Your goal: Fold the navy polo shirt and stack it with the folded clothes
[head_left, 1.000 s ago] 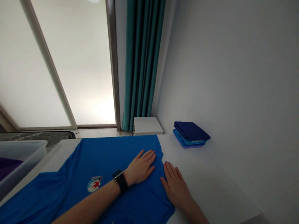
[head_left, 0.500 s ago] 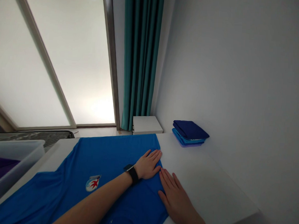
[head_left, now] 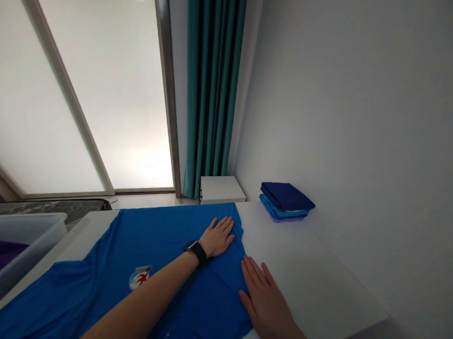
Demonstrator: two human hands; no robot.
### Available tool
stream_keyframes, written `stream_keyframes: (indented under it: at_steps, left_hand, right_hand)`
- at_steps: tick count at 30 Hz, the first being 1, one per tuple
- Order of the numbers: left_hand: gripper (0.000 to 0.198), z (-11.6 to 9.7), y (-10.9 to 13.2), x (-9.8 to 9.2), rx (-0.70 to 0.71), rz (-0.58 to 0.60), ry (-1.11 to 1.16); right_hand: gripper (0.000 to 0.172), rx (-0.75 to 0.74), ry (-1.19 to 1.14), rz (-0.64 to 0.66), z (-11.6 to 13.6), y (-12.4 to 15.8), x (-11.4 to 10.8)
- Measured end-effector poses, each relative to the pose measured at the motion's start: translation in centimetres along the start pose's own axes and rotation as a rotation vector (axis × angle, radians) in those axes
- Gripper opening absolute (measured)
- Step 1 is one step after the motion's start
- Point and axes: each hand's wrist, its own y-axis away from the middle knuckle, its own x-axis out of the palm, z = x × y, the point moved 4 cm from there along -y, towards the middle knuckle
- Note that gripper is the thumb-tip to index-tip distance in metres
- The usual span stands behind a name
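A blue T-shirt (head_left: 162,227) with a small red and white emblem lies spread over the white table (head_left: 300,279). On its upper right part rests my left hand (head_left: 217,237), palm down with the fingers stretched out; a black watch is on that wrist. My right hand (head_left: 265,295) lies flat at the shirt's right edge, fingers extended, partly on the cloth and partly over the tabletop. Neither hand grips the fabric. Part of the shirt is hidden under my left forearm, and its lower end runs out of view.
Folded clothes in dark blue, blue and purple form a stack (head_left: 285,200) at the back right, near the wall. At the left stands a clear plastic bin (head_left: 52,231) with purple cloth inside. Beyond the table are a white cabinet (head_left: 221,189) and a green curtain (head_left: 211,88).
My left hand has slid a little left and away from me over the shirt, off its right edge. My right hand has stayed nearly in place.
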Motion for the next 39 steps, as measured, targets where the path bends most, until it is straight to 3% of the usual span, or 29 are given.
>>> stream_keyframes:
  at_steps: [7, 18, 22, 28, 31, 36, 39]
  left_hand:
    - [0.056, -2.2, 2.0, 0.0, 0.174, -0.043, 0.007]
    - [0.064, -2.2, 2.5, 0.9, 0.137, -0.032, 0.047]
    - [0.060, -0.7, 2.3, 0.6, 0.096, -0.029, 0.041]
    - [0.056, 4.1, 2.1, -0.8, -0.034, 0.046, 0.050]
    - [0.053, 5.6, 3.0, -2.0, -0.124, 0.016, 0.065]
    - [0.037, 5.0, 6.3, -4.0, -0.079, -0.067, 0.090]
    - [0.037, 4.2, 8.2, -4.3, -0.061, -0.065, 0.125]
  right_hand:
    - [0.059, -0.011, -0.004, -0.021, 0.0, 0.0, 0.1]
    - [0.060, 0.007, 0.016, 0.015, 0.1, -0.1, -0.1]
    - [0.060, 0.007, 0.015, 0.009, 0.1, -0.1, -0.2]
    - [0.059, 0.005, 0.003, 0.009, 0.1, 0.0, -0.2]
    - [0.060, 0.009, -0.003, 0.022, 0.0, 0.0, -0.2]
    - [0.060, 0.016, -0.013, 0.013, 0.2, 0.0, -0.2]
    - [0.060, 0.018, -0.037, 0.013, 0.3, 0.0, -0.3]
